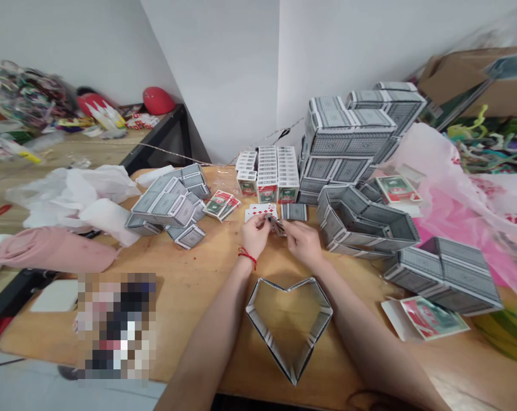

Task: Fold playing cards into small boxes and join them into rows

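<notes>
Both hands meet over the table's middle, fingers closed around playing cards held between them. My left hand, with a red string bracelet at its wrist, pinches the left side of these cards. On their right side are the closed fingers of my right hand. How many cards they hold is too small to tell. Just beyond lie face-up cards with red diamonds, and beside them grey-patterned face-down cards. A heart-shaped ring of folded cards stands between my forearms.
Card boxes stand in rows at the back. Tall stacked card shapes rise to their right, with an open card ring in front. More folded card shapes and two card boxes sit left. An opened box lies right.
</notes>
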`<act>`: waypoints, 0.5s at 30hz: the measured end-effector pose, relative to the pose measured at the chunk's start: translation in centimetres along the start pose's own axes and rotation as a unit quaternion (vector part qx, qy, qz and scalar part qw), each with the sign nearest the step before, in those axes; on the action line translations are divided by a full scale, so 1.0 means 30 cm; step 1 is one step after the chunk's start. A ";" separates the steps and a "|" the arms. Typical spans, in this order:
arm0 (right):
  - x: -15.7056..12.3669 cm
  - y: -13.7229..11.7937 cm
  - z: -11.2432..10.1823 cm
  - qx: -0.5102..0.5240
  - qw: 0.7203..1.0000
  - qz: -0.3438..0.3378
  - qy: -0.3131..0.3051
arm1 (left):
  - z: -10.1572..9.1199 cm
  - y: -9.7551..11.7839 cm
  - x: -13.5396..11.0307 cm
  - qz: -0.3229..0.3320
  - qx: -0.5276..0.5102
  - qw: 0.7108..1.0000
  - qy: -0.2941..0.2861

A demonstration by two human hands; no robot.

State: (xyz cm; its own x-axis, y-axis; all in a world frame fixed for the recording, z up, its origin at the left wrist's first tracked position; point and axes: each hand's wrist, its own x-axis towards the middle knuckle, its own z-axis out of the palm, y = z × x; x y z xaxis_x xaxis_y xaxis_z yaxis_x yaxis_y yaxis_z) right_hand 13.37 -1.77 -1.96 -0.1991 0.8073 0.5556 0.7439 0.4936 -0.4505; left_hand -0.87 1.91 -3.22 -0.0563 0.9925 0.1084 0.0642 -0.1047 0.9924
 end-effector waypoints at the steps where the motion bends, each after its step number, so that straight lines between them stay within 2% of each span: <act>1: 0.000 0.001 0.001 0.003 1.000 0.010 0.005 | 0.001 -0.001 0.001 0.002 -0.004 1.000 -0.002; 5: 0.000 0.005 0.008 0.033 0.995 0.083 0.045 | 0.007 -0.007 0.005 0.015 -0.009 1.000 -0.014; 7: 0.000 0.005 0.010 0.041 0.994 0.092 0.046 | 0.006 -0.009 0.007 0.020 -0.002 1.000 -0.016; 15: -0.003 0.002 0.008 -0.016 1.000 0.021 -0.003 | -0.009 0.015 0.003 0.054 0.055 0.997 0.021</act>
State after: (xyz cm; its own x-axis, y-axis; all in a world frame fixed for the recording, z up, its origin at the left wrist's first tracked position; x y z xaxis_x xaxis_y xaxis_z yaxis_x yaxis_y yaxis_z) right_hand 13.29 -1.74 -2.21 -0.1711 0.8289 0.5325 0.7719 0.4486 -0.4504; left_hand -1.13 1.94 -2.76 -0.0842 0.9722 0.2187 0.1808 -0.2009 0.9628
